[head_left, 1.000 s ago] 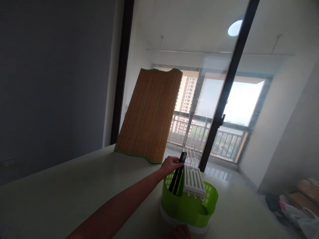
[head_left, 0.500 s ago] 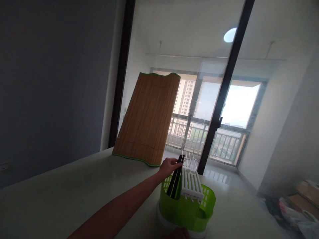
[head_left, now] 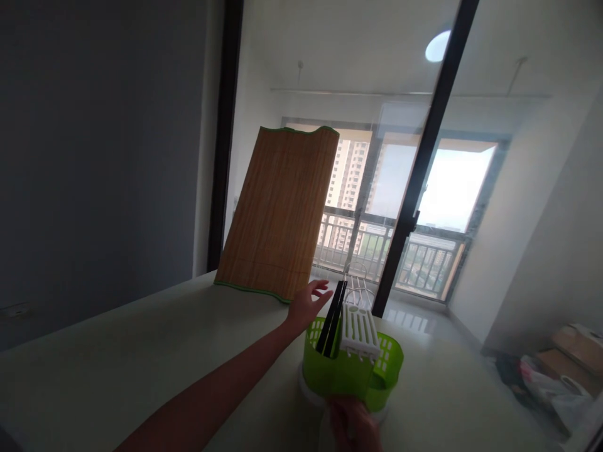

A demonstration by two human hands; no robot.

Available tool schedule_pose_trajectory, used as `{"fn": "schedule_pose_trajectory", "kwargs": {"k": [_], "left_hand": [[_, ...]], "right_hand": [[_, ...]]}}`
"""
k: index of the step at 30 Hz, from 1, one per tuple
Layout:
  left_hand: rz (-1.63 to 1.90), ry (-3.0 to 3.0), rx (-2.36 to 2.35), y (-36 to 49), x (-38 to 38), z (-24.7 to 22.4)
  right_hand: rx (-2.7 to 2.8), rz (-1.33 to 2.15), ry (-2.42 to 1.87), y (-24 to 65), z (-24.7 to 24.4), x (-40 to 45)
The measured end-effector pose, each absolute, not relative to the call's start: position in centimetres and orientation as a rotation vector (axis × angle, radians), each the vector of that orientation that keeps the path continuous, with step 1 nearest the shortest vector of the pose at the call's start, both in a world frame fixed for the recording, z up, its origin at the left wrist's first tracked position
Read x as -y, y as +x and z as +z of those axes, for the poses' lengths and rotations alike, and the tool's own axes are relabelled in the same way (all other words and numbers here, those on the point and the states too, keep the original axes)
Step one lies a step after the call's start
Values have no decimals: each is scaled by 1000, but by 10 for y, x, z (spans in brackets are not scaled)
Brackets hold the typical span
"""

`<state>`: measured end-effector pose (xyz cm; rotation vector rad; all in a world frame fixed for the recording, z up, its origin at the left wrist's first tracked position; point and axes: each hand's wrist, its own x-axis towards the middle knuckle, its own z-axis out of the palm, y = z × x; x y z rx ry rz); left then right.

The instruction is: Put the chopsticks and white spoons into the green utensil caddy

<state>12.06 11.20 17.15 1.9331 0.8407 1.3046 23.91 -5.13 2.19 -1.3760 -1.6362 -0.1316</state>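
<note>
Dim, backlit room; bright window (head_left: 447, 188) glare, soft blur, edges warped.

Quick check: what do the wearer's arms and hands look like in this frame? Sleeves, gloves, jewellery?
Both are bare. The left hand has no glove, and no ring or watch is visible; its forearm runs unsleeved to the frame's bottom edge. The right hand shows only partly at the bottom edge, also ungloved, with no sleeve in view; the dim light hides finer detail. No cables or markings on either.
</note>
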Motion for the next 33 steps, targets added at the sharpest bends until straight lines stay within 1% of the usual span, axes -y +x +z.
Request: {"fn": "schedule_pose_trajectory", "kwargs": {"k": [2, 4, 8, 10, 12, 15, 20, 24, 27, 30, 33], "left_hand": [[1397, 1964, -881, 99, -83, 164], [1352, 2032, -941, 79, -51, 149], [857, 2234, -1075, 64, -6, 100], [634, 2278, -1139, 70, 1, 75], [514, 2288, -1197, 82, 1, 57], [471, 2318, -1248, 98, -4, 41], [449, 2359, -1225, 111, -12, 32], [480, 2337, -1192, 100, -17, 43], [607, 2345, -1160, 76, -24, 72], [863, 2362, -1177, 48, -32, 118], [1271, 2291, -1201, 31, -40, 168]], "right_hand": [[1413, 62, -1381, 245, 22, 51], [1225, 222, -1377, 249, 27, 53], [1091, 292, -1374, 251, 39, 58], [1089, 292, -1376, 252, 39, 59], [1110, 325, -1377, 254, 35, 57], [1092, 347, -1361, 253, 26, 53], [1037, 294, -1342, 250, 18, 48], [1118, 301, -1379, 257, 14, 46], [1180, 317, -1391, 259, 12, 45], [1195, 243, -1376, 251, 14, 45], [1208, 150, -1356, 241, 15, 45]]}}
